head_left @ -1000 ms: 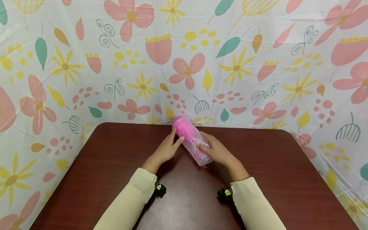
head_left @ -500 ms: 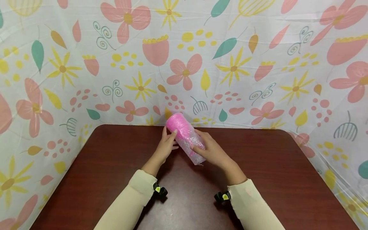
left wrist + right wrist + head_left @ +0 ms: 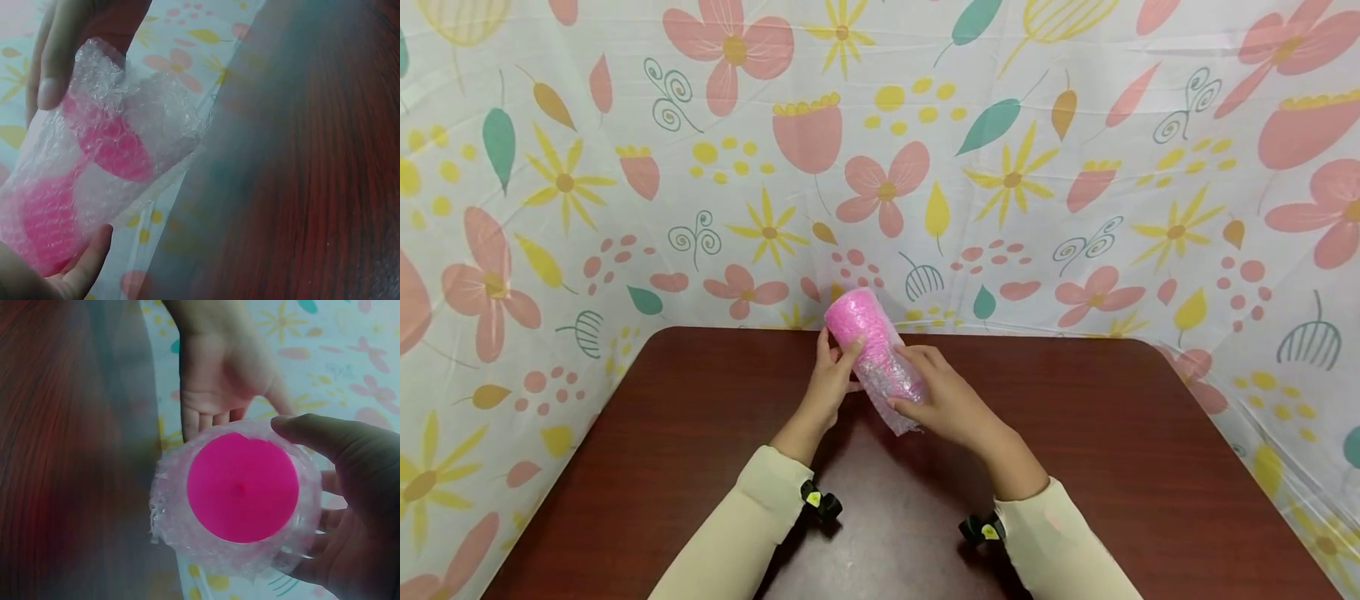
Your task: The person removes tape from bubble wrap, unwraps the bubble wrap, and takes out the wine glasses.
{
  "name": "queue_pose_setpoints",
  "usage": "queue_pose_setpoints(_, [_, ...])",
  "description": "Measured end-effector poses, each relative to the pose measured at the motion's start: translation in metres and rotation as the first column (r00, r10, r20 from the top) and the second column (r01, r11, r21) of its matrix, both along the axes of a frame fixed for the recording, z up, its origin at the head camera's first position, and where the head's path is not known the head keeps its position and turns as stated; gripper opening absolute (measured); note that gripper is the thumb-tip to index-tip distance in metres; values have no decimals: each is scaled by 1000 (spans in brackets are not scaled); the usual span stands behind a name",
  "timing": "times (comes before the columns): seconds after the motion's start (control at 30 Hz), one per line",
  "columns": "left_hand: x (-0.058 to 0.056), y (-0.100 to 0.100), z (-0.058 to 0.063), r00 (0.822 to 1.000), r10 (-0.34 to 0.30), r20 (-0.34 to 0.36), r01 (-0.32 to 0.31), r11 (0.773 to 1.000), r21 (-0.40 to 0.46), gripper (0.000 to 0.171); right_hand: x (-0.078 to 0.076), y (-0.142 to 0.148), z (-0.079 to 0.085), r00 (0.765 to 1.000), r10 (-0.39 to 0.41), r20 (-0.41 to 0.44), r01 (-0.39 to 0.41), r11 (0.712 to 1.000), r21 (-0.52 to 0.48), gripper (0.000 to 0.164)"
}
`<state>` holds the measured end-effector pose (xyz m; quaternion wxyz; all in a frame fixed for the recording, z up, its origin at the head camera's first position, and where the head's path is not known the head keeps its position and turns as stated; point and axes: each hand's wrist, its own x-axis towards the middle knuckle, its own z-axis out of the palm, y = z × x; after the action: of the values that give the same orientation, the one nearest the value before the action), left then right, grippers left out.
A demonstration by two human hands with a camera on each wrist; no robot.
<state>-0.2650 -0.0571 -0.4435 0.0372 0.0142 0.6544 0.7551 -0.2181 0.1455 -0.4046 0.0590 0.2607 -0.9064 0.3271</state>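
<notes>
Both hands hold a pink cylinder wrapped in bubble wrap (image 3: 880,362), tilted with its pink end up and to the left. My left hand (image 3: 823,392) grips it near the upper end, thumb across the front and fingers mostly hidden behind. Lower down, my right hand (image 3: 951,404) clasps its right side, thumb on the near face. In the right wrist view a flat, round pink end (image 3: 242,487) faces the camera inside a ring of wrap. Loose, crinkled bubble wrap (image 3: 169,103) sticks out at one end in the left wrist view.
The hands work over a dark reddish-brown table (image 3: 700,433) with rounded far corners. A white cloth with flowers and leaves (image 3: 880,242) hangs behind and along both sides. Black wrist bands with small cameras (image 3: 822,500) sit at the cream sleeves (image 3: 737,525).
The wrapped cylinder has shifted left, together with the right hand. The left hand's thumb has come further over its front, and the head view has turned slightly.
</notes>
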Motion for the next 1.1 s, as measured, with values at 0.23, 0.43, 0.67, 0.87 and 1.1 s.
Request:
queue_pose_setpoints(0.23, [1, 1, 3, 999, 32, 10, -32, 999, 15, 89, 7, -1, 8, 1000, 9, -13, -9, 1000, 10, 65])
queue_pose_setpoints(0.43, [1, 3, 4, 1000, 9, -11, -10, 1000, -12, 79, 4, 0, 12, 998, -28, -49, 24, 997, -79, 42])
queue_pose_setpoints(0.67, [7, 6, 8, 995, -92, -39, 92, 996, -4, 66, -3, 4, 11, 990, -111, -84, 95, 980, -174, 39])
queue_pose_setpoints(0.87, [13, 9, 15, 984, -163, -66, 163, 987, 1, 58, -8, 9, 7, 985, -165, -55, 148, 962, -230, 50])
queue_pose_setpoints(1.1, [16, 10, 17, 957, -272, -106, 274, 962, 6, 56, -12, 13, 4, 988, -154, 15, 154, 960, -233, 57])
